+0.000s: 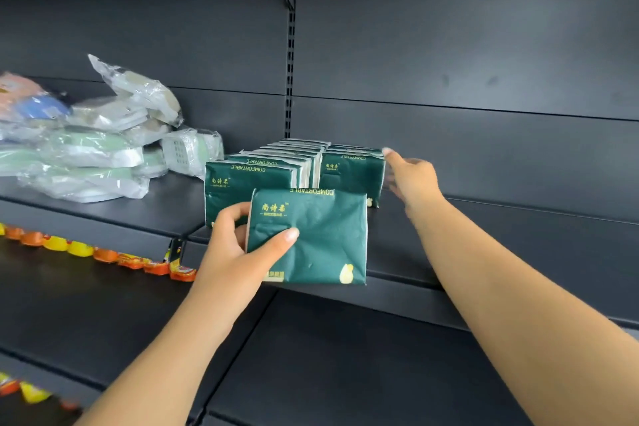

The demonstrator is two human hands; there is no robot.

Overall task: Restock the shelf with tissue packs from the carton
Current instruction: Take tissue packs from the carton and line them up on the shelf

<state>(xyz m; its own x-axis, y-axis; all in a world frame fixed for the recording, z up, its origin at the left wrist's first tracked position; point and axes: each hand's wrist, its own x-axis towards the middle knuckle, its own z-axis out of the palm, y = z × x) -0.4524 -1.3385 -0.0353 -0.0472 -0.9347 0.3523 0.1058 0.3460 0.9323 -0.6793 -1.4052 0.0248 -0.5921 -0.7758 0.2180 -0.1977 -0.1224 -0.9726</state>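
My left hand (238,245) grips a dark green tissue pack (318,235) by its left edge, thumb across the front, holding it upright just in front of the dark shelf (484,252). Two rows of the same green packs stand on the shelf behind it: a left row (242,180) and a right row (352,169). My right hand (409,176) reaches out with fingers straight and touches the right side of the right row. The carton is out of sight.
Clear-wrapped pale green and white goods (96,149) are piled on the shelf to the left. Orange and yellow packets (103,254) line the lower left shelf. A slotted upright (289,79) splits the dark back panel. The shelf stretches bare to the right of the packs.
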